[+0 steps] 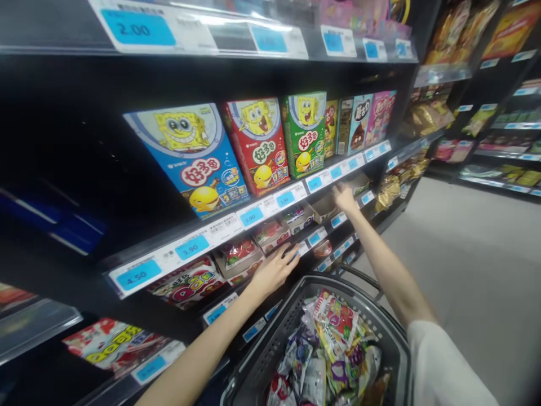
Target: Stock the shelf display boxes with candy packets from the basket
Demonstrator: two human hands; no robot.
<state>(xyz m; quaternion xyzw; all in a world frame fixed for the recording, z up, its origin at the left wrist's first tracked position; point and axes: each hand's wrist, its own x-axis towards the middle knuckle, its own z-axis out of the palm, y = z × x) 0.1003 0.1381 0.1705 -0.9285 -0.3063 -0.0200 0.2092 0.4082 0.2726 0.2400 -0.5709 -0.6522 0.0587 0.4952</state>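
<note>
My left hand (275, 270) rests at the edge of the lower shelf, palm down with its fingers spread, in front of a small carton of red packets (270, 234). Nothing is seen in it. Farther right, my right hand (343, 197) reaches to the same shelf beside an open cardboard carton (324, 208); its fingertips are blurred and partly hidden at the carton and shelf lip. Below both hands stands a grey basket (406, 344) filled with colourful candy packets (333, 318).
Above the hands, a shelf with price labels (285, 198) holds blue (190, 152), red (257, 144) and green (306, 132) snack boxes. Large candy bags (190, 282) lie at the lower left. Grey floor (460, 242) and further shelves (507, 129) are at the right.
</note>
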